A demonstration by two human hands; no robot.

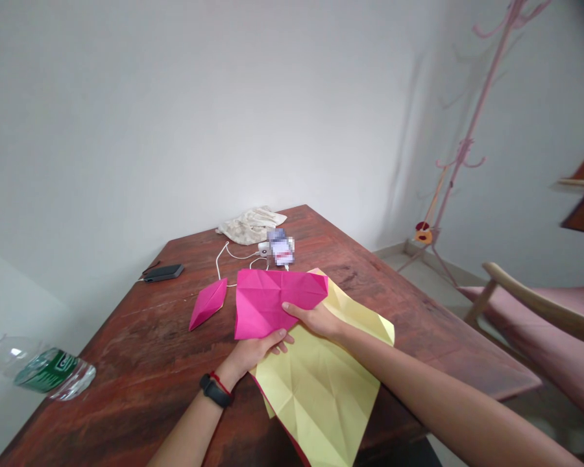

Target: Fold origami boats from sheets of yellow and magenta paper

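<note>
A bright pink sheet of paper point(267, 295), creased all over, is tilted up above the table. My right hand point(316, 319) grips its lower right part, thumb on top and fingers hidden behind. My left hand point(265, 349) is closed at the lower edge, thumb and fingertips close together. Beneath both hands spreads a large pale yellow creased paper point(326, 383), with a dark pink edge showing along its underside. Whether pink and yellow are two sides of one sheet, I cannot tell. Left of my hands lies a folded pink paper piece point(209, 303).
On the wooden table point(141, 363) are a water bottle point(43, 370) at the left, a black power bank point(164, 273), a white cable point(218, 263), a blurred-out phone point(281, 248) and a pale cloth point(250, 225). A pink chair point(540, 324) and coat stand point(481, 104) stand right.
</note>
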